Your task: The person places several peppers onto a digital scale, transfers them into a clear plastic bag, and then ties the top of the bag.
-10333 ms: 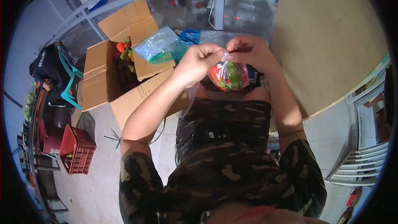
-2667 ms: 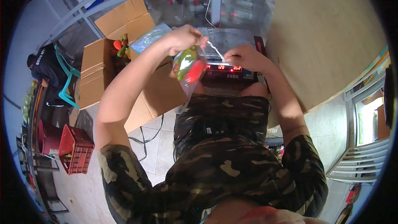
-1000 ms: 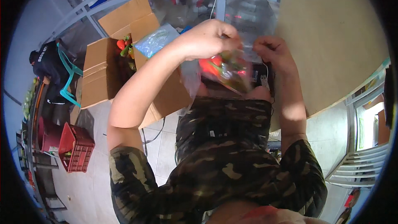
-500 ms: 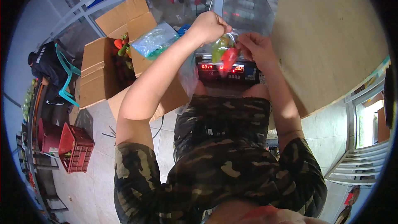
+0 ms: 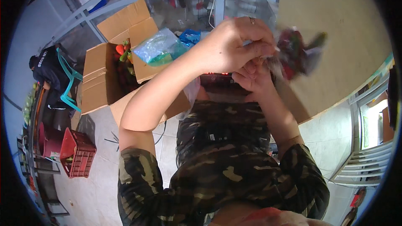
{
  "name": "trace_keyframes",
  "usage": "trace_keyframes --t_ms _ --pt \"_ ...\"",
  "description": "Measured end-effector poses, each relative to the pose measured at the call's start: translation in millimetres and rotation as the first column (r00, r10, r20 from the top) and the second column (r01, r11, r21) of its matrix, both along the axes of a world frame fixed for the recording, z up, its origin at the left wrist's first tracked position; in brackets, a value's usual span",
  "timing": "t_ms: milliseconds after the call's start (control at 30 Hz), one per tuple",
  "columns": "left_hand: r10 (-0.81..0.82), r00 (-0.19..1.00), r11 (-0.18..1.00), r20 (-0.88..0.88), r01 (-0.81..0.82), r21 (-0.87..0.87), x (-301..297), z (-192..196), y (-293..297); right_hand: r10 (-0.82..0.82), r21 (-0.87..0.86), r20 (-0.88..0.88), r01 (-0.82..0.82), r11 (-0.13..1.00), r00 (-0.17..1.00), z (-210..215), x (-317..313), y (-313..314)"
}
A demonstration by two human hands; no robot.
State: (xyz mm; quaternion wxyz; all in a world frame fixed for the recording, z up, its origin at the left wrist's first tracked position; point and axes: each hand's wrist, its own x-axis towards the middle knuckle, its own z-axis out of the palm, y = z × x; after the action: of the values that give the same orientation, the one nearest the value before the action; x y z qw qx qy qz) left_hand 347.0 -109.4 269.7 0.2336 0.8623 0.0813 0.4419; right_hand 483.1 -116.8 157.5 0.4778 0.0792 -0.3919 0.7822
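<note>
A clear plastic bag of peppers (image 5: 291,54), red and dark green, is smeared by motion as it swings out to the right of my hands. My left hand (image 5: 243,44) is closed, its thumb and fingers pinching the gathered neck of the bag. Just below it and almost touching, my right hand (image 5: 256,75) is also closed at the neck, its fingertips partly covered by the left hand. Under both hands sits a black weighing scale (image 5: 217,84) with a red lit display, mostly hidden by my arms.
An open cardboard box (image 5: 98,79) holding red and green peppers stands at the left, with plastic bags (image 5: 161,46) over its flap. A large wooden board (image 5: 335,25) rises at the right. Farther left are a red crate (image 5: 79,152), a teal chair (image 5: 69,77) and another person (image 5: 46,71).
My hands have come together, the left moving right and nearer. The bag of peppers has swung from above the scale up to the right, and its neck is now bunched between my fingers.
</note>
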Motion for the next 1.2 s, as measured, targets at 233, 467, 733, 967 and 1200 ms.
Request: trace_keyframes --t_ms 233,467,733,967,1200 --pt "0.098 0.973 0.824 -0.207 -0.196 -0.532 -37 -6 -1 -0.714 0.599 0.541 0.392 0.698 0.444 53 31 16" --pt "0.258 0.953 0.444 -0.157 -0.262 -0.857 -46 -37 30 -0.981 0.957 0.168 0.254 0.140 -0.092 43 17 23" --pt "0.358 0.934 0.634 -0.014 -0.254 -0.730 -29 -54 27 -0.983 0.937 0.043 0.349 -0.022 -0.177 35 18 23" --pt "0.431 0.852 0.591 -0.297 -0.515 -0.621 -19 -35 16 -0.958 0.868 0.258 0.466 0.171 -0.128 46 7 22" --pt "0.277 0.946 0.746 -0.170 -0.324 -0.582 -25 -51 21 -0.824 0.630 0.542 0.570 0.528 0.165 46 12 21"
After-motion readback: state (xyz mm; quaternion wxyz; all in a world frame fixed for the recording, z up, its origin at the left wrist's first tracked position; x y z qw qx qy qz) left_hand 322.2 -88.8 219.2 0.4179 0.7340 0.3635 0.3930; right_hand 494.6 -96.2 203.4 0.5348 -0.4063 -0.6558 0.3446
